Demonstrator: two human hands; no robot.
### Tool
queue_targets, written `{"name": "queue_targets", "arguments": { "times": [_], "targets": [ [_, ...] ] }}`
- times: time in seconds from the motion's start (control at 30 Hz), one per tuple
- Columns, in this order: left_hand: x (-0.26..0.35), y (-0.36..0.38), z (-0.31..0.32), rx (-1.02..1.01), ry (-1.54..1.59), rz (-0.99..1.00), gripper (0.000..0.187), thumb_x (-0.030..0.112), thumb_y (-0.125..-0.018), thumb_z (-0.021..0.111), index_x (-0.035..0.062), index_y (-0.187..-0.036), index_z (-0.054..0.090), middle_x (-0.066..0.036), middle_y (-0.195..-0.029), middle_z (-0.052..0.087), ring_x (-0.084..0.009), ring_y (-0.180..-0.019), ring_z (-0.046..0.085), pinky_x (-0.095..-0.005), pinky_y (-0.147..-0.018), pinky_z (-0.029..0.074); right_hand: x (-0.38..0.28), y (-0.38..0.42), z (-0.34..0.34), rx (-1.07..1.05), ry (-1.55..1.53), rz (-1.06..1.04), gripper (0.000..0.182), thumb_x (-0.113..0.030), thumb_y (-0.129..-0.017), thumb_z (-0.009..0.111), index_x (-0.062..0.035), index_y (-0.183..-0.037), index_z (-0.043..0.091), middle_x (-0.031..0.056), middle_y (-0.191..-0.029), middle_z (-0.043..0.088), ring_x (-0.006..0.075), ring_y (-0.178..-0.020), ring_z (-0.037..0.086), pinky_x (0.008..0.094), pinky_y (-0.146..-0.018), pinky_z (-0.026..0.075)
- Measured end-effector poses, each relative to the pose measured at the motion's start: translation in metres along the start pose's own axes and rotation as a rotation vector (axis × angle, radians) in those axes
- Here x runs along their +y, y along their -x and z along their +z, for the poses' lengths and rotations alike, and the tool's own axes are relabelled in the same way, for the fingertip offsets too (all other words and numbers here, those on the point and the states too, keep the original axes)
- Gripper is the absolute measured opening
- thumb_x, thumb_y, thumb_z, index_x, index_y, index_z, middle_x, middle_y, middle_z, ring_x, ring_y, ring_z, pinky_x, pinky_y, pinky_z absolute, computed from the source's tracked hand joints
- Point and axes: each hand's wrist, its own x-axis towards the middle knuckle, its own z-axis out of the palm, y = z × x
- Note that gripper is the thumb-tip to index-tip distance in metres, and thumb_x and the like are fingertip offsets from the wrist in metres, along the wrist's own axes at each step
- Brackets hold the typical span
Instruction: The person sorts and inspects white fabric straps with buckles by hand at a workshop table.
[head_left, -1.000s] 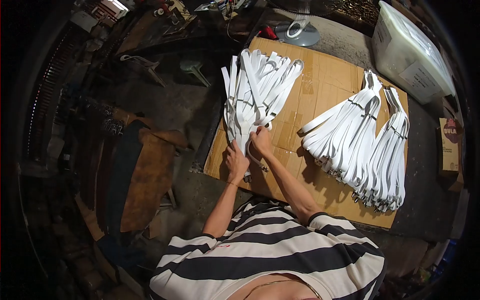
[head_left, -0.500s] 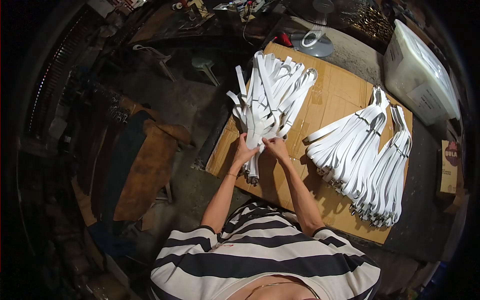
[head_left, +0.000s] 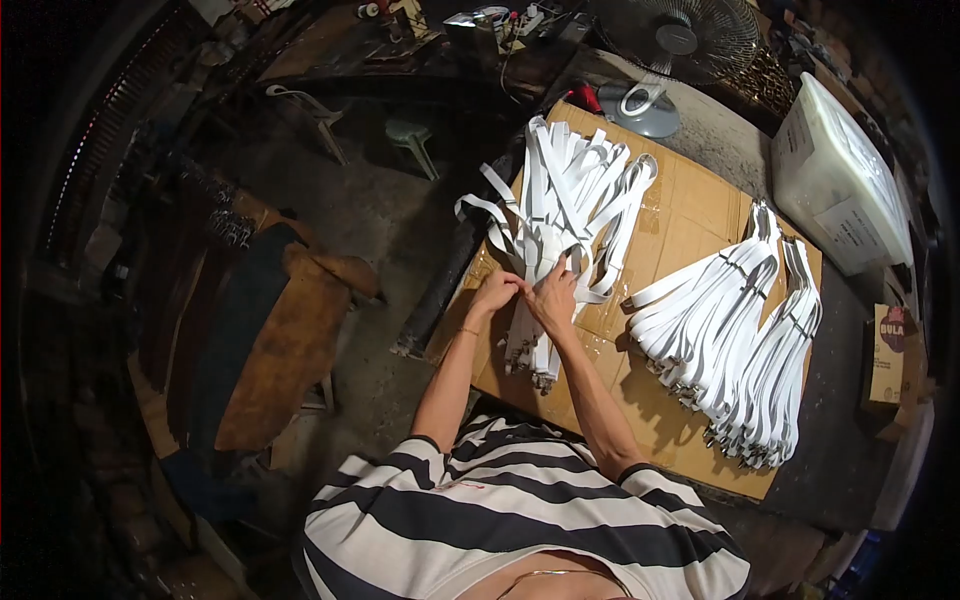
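Note:
A bundle of long white straps [head_left: 585, 190] lies on a cardboard sheet [head_left: 690, 185], its loops fanned out toward the back and dark metal ends at the near end. My left hand [head_left: 496, 293] is at the bundle's left side, fingertips pinched together beside my right hand; a strap seems to be between them, though it is mostly hidden. Across the narrow middle of the bundle lies my right hand [head_left: 552, 299], its fingers closed on the white straps. Two more white strap bundles [head_left: 700, 325], bound with dark ties and with metal ends toward me, rest at the right.
Behind the cardboard stands a fan [head_left: 650, 122]. A translucent plastic bin [head_left: 835, 185] is at the back right, with a small brown box [head_left: 888, 355] nearer. On the left are brown leather hides [head_left: 275, 350] and a green stool [head_left: 412, 140].
My right hand has moved up along the bundle, and my left hand has turned so its fingertips meet the right hand. The view has shifted slightly, showing more of the fan.

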Motion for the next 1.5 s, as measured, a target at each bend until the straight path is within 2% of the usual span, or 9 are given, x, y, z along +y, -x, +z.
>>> {"name": "queue_targets", "arguments": {
  "times": [0.17,0.27,0.4,0.5,0.73,1.0,1.13,1.27,1.5],
  "targets": [
    [-0.017,-0.073,-0.053,0.757,-0.26,0.039,0.018,0.016,-0.074,0.063,-0.0015,-0.078,0.063,-0.015,-0.074,0.067,-0.0228,-0.07,0.065,-0.0337,-0.059,0.049,0.007,-0.004,0.015,-0.03,0.054,0.1,0.062,-0.026,-0.07,0.074,0.0059,-0.113,0.043,0.0262,-0.104,0.048,0.043,-0.094,0.051,0.0474,-0.078,0.045],
    [0.005,-0.116,-0.08,0.588,-0.641,-0.099,0.028,0.024,-0.072,0.065,-0.0008,-0.084,0.064,-0.017,-0.085,0.067,-0.0256,-0.076,0.065,-0.0348,-0.062,0.05,0.012,-0.003,0.023,-0.012,0.057,0.11,0.049,-0.022,-0.069,0.073,0.0037,-0.101,0.047,0.0231,-0.105,0.047,0.0401,-0.097,0.05,0.0483,-0.076,0.045],
    [0.046,-0.134,-0.086,0.253,-0.224,-0.447,0.033,0.025,-0.069,0.071,0.0007,-0.09,0.062,-0.017,-0.099,0.064,-0.0236,-0.084,0.063,-0.0361,-0.069,0.051,0.013,-0.003,0.025,0.011,0.023,0.127,0.053,-0.023,-0.069,0.074,0.0038,-0.105,0.046,0.0243,-0.107,0.047,0.0413,-0.096,0.051,0.0477,-0.079,0.044],
    [0.038,-0.144,-0.077,0.531,0.125,-0.123,0.039,0.005,-0.063,0.074,-0.0001,-0.096,0.054,-0.013,-0.093,0.06,-0.0226,-0.083,0.061,-0.0304,-0.072,0.05,0.011,-0.002,0.027,0.031,0.025,0.14,0.056,-0.025,-0.069,0.075,0.0038,-0.107,0.046,0.0255,-0.107,0.048,0.0424,-0.097,0.05,0.0468,-0.081,0.044],
    [0.016,-0.187,-0.085,0.18,1.497,-0.028,0.007,0.004,-0.081,0.057,0.0082,-0.087,0.059,-0.004,-0.09,0.061,-0.0197,-0.086,0.06,-0.0369,-0.08,0.05,0.009,0.0,0.036,0.062,0.056,0.181,0.057,-0.023,-0.068,0.076,0.0017,-0.11,0.046,0.0243,-0.11,0.047,0.0418,-0.101,0.049,0.0483,-0.082,0.042],
    [0.059,-0.137,-0.035,0.26,1.01,0.04,0.068,-0.014,-0.076,0.047,0.0111,-0.135,0.027,-0.009,-0.109,0.055,-0.0215,-0.074,0.062,-0.0298,-0.053,0.046,0.011,0.001,0.036,0.054,0.024,0.18,0.054,-0.021,-0.069,0.075,0.0009,-0.11,0.046,0.0205,-0.111,0.047,0.0381,-0.101,0.048,0.0483,-0.08,0.04],
    [0.061,-0.154,-0.067,0.239,0.907,0.016,0.069,-0.012,-0.07,0.046,0.0069,-0.135,0.031,-0.015,-0.114,0.055,-0.0223,-0.089,0.061,-0.03,-0.068,0.049,-0.006,-0.002,0.025,-0.022,0.036,0.233,0.057,-0.021,-0.072,0.073,0.0033,-0.115,0.044,0.0233,-0.112,0.045,0.0389,-0.102,0.047,0.0481,-0.082,0.039],
    [0.035,-0.176,-0.084,0.326,0.794,0.036,0.061,-0.013,-0.067,0.045,-0.0001,-0.126,0.041,-0.015,-0.115,0.056,-0.025,-0.104,0.056,-0.03,-0.085,0.046,-0.072,-0.018,-0.003,0.387,-0.006,0.041,0.067,-0.019,-0.074,0.071,0.0041,-0.127,0.037,0.0268,-0.115,0.041,0.0402,-0.104,0.043,0.0466,-0.088,0.036],
    [0.045,-0.151,-0.083,0.178,0.618,0.092,0.057,-0.015,-0.071,0.044,-0.0025,-0.126,0.041,-0.014,-0.117,0.058,-0.0217,-0.092,0.064,-0.0285,-0.078,0.048,-0.091,-0.07,0.012,0.188,0.163,-0.19,0.017,-0.017,-0.074,0.067,-0.0053,-0.086,0.064,0.0114,-0.099,0.054,0.031,-0.093,0.047,0.0423,-0.075,0.039]
  ]
}}
